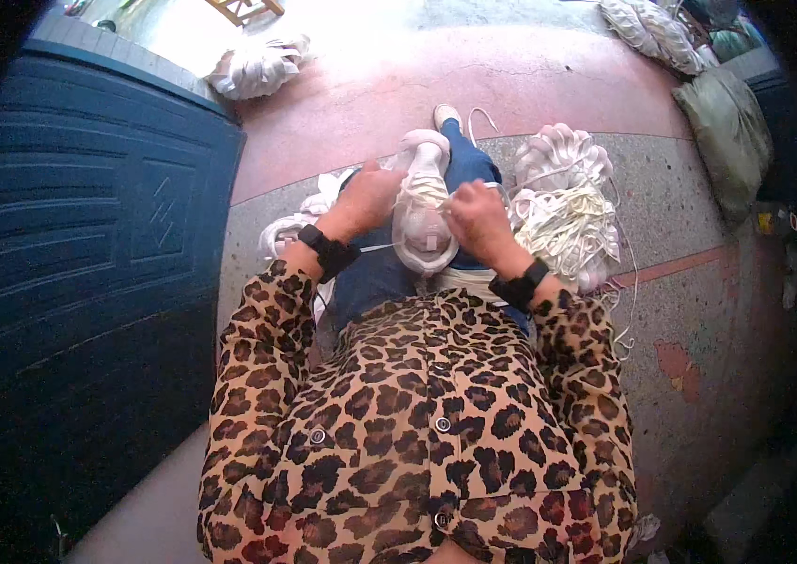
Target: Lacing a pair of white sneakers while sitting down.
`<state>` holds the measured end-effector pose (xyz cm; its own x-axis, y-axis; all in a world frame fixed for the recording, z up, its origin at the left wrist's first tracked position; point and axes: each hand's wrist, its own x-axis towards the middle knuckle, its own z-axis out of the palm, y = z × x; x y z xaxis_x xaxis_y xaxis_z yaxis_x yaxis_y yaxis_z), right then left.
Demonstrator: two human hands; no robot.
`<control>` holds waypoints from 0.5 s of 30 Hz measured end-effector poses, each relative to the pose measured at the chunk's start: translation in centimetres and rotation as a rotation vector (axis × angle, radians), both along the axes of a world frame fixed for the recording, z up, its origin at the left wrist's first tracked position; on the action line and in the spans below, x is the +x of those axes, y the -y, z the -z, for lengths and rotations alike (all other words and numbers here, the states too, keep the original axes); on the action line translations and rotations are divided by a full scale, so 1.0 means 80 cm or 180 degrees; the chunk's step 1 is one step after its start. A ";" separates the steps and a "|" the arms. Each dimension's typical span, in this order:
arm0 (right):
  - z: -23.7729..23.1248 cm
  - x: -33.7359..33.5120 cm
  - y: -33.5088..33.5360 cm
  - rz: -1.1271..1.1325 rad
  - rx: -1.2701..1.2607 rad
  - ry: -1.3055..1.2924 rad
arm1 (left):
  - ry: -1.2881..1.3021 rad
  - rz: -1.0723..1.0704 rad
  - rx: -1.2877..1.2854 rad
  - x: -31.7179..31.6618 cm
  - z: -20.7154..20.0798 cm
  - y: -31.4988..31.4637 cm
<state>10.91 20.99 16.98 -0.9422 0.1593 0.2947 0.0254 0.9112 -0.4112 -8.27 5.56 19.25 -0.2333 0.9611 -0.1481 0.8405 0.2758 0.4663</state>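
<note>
A white shoe upper (pixel 427 230) lies lengthwise on my lap, its laced middle between my two hands. My right hand (pixel 478 218) is closed in a pinch at the shoe's right side, on a thin white shoelace. On the other side, my left hand (pixel 370 197) is curled closed by the shoe's left edge; what its fingers hold is hidden. A loose lace end (pixel 380 247) stretches out under my left wrist. To my right sits a heap of cream shoelaces (pixel 568 224), against a bundle of stacked white shoe uppers (pixel 563 158).
More white shoe parts (pixel 290 230) lie by my left leg. A blue panelled door (pixel 117 207) stands at the left. Farther off are a white bundle (pixel 259 68) and, at the right, a greyish-green sack (pixel 726 136). A wooden stool leg (pixel 246 11) shows at the top.
</note>
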 end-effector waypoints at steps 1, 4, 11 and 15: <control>0.022 0.000 0.008 -0.0054 0.0357 0.0042 | -0.0068 -0.0046 0.0118 -0.002 0.011 0.006; 0.027 -0.003 0.021 -0.0156 0.0888 0.0374 | -0.0127 -0.0192 0.0286 0.001 0.040 0.021; 0.035 -0.005 0.009 -0.0409 0.1216 0.0126 | -0.0258 -0.0371 -0.0517 0.013 0.015 0.027; -0.003 -0.009 -0.003 -0.0238 0.0397 -0.0770 | -0.0159 -0.0582 -0.0551 0.013 0.027 0.027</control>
